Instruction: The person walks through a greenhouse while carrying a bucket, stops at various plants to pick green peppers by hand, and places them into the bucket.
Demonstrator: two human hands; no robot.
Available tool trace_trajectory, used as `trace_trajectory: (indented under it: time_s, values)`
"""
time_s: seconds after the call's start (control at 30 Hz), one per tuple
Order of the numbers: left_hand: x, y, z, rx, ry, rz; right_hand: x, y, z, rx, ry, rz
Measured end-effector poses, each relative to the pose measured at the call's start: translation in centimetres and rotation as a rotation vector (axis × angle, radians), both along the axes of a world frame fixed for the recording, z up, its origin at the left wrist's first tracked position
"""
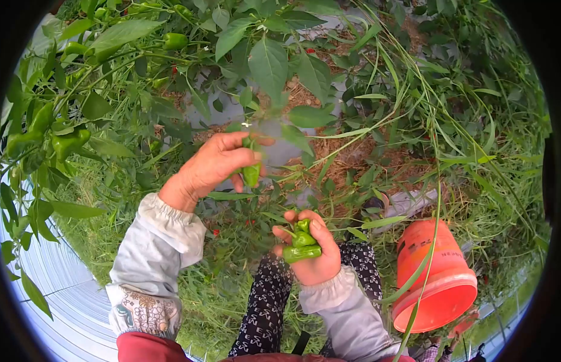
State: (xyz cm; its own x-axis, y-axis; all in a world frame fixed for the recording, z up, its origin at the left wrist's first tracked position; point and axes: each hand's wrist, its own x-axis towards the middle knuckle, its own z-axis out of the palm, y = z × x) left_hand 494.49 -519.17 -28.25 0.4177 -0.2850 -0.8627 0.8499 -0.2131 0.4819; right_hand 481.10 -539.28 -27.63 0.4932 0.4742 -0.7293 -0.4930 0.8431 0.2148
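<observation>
Pinching one pepper (251, 175) in left hand (211, 163), holding picked peppers (303, 241) in right hand (321, 266), with more on plant (268, 67).

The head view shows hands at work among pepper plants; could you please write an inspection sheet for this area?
Surface: dry brown straw and grey sheeting between leafy green plants.
Job's things: glossy green pepper and several small green peppers, all in hand; orange-red plastic bucket at right.
Clutter: long green grass blades crossing before the bucket.
Grippers: bare left hand grips the single pepper; bare right hand cradles the others.
Cables: nothing seen.
Surroundings: green peppers hanging at left; pale ribbed sheeting at lower left.
</observation>
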Motion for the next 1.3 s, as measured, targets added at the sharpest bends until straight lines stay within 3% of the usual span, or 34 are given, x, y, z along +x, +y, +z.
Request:
trace_trajectory:
  time_s: [0.07,0.13,0.2,0.23,0.27,0.37,0.43,0.57,0.63,0.67,0.73,0.8,0.87,0.9,1.0,1.17,1.3]
  values:
    - [-3.4,-2.2,1.6,-0.051,-0.090,0.050,0.1,0.4,0.0,-0.159,-0.022,0.097]
    - [-6.0,-3.9,2.7,-0.093,-0.054,0.250,-0.4,0.8,-0.3,-0.207,-0.002,0.137]
    - [-9.2,-4.9,1.4,0.032,-0.488,0.080,-1.2,1.0,-1.0,-0.177,-0.061,0.125]
    - [-9.6,-5.4,1.6,0.127,-0.615,0.006,-0.8,1.9,-0.6,-0.302,-0.063,0.094]
    - [-9.9,-6.4,2.3,0.166,-0.532,0.125,-0.9,2.1,-0.7,-0.304,-0.065,0.106]
    - [-10.9,-6.6,2.0,0.237,-0.710,0.094,-1.4,2.1,-1.1,-0.265,-0.111,0.092]
    - [-11.0,-6.2,2.0,0.487,-0.836,-0.090,-0.9,2.7,-0.6,-0.257,-0.111,0.092]
    - [-11.5,-5.9,1.8,0.419,-0.753,0.023,-1.2,2.9,-0.6,-0.197,-0.130,0.129]
    - [-11.1,-5.8,2.1,0.616,-0.855,-0.220,-1.1,2.8,-0.4,-0.216,-0.113,0.159]
    - [-11.1,-5.5,1.9,0.613,-0.860,-0.220,-1.0,2.8,-0.4,-0.232,-0.094,0.189]
    - [-11.7,-4.2,1.3,0.299,-0.681,-0.095,-1.2,1.8,-1.0,-0.083,-0.126,0.245]
    - [-12.0,-2.7,1.2,0.245,-0.762,-0.053,-1.3,1.6,-1.2,0.072,-0.152,0.307]
    - [-10.7,-1.2,2.7,-0.306,0.059,0.283,-0.9,2.0,-0.6,0.093,-0.119,0.370]
    - [-10.8,-1.1,1.8,-0.341,-0.064,0.267,-0.5,2.0,-0.3,0.117,-0.135,0.405]
    - [-10.0,-0.5,1.6,-0.393,0.013,0.190,-0.3,2.1,0.4,0.070,-0.116,0.449]
    - [-9.7,-1.1,1.7,-0.204,0.046,0.127,-0.8,1.9,0.1,0.075,-0.132,0.505]
    - [-10.3,-1.0,0.5,-0.326,0.061,0.296,-0.7,1.8,0.3,0.174,-0.103,0.508]
